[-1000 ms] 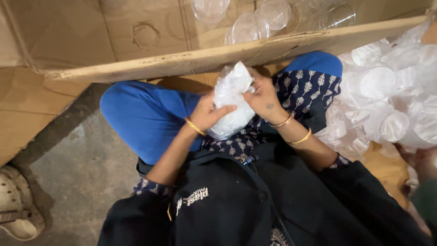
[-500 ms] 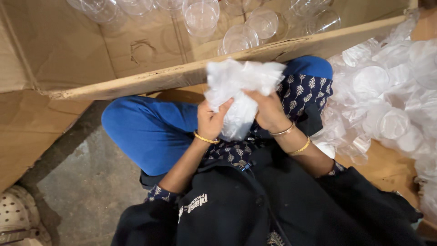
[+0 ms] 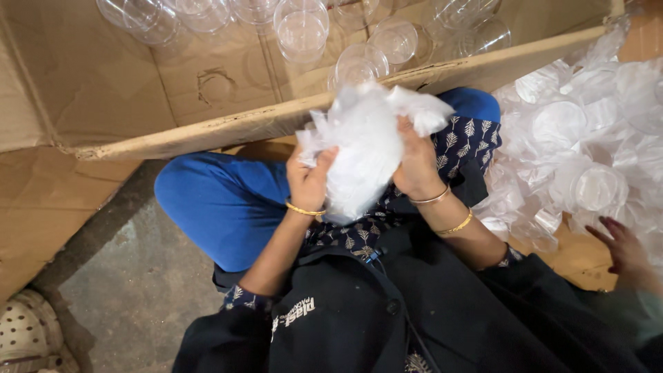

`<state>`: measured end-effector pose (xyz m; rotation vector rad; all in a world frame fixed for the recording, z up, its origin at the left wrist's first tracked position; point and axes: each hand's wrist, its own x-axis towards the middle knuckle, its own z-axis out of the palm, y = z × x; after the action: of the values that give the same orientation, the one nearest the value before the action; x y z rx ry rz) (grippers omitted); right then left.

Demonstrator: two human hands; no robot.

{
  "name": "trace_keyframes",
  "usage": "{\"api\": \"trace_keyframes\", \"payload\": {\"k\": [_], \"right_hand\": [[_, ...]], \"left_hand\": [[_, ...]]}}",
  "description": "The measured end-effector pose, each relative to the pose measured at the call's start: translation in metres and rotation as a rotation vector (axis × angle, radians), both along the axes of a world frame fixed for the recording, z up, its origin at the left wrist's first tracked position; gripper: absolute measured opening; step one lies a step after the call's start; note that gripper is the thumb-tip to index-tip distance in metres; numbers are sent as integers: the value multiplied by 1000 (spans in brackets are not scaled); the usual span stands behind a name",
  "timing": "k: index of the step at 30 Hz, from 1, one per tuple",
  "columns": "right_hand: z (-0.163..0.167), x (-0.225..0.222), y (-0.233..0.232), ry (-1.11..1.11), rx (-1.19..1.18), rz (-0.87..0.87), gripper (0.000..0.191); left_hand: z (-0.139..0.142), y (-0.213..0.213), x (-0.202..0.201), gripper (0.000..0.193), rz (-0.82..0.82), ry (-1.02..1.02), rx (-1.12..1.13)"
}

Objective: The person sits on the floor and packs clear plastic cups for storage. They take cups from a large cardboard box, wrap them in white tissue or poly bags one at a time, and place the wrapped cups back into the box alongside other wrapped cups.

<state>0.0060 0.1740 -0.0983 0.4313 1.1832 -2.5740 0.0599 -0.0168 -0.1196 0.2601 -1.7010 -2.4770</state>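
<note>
**Hands on a crumpled plastic bundle above the lap**

Hands close from both sides on a crumpled bundle of thin white-clear plastic wrap (image 3: 366, 148), held up above the lap just in front of the near wall of the large open brown cardboard box (image 3: 207, 131). The left hand (image 3: 309, 181) has its fingers curled into the lower left of the bundle, thumb pressed on the front; the right hand (image 3: 416, 166) grips the right side with fingers wrapped well round, a loose flap of film sticking out above it. Neither is spread open; both have hold of the film. Whether anything solid sits inside the wrap cannot be told.

Inside the box lie loose clear round plastic cups (image 3: 300, 27), some on their sides. To the right a heap of the same cups in torn plastic wrapping (image 3: 587, 152) spreads over flat cardboard, and another person's hand (image 3: 625, 249) rests at its near edge. The blue trouser leg (image 3: 221, 200) crosses below the box wall.

As a judgement: the film is thin and slippery, so a hard or uneven pull could tear it suddenly, and anything still inside might spill onto the grey concrete floor (image 3: 138, 290) rather than into the box. The box wall sags and is very near the bundle; a knock could tip cups out.
</note>
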Motion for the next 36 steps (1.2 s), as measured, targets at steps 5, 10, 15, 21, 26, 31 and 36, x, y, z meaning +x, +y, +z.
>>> {"api": "trace_keyframes", "payload": {"k": [5,10,15,21,26,31,36], "right_hand": [[-3,-4,1,77,179,10,40],[-7,-18,21,186,105,-127,36],[-4,-41,88,291,107,-297,37],[7,-48,144,468,260,-493,35],[25,-35,166,543,103,-324,30],[32,-21,167,494,264,-429,35],[34,-12,163,565,367,-399,33]], "left_hand": [[0,2,4,23,12,59,-128],[-1,4,3,27,8,144,-324],[0,-4,-6,30,208,-43,6],[-7,-1,-6,42,340,234,-569],[-64,5,-33,33,-52,168,-1102],[-141,65,-60,18,-97,-340,-949],[-166,79,-100,23,369,-318,-413]]}}
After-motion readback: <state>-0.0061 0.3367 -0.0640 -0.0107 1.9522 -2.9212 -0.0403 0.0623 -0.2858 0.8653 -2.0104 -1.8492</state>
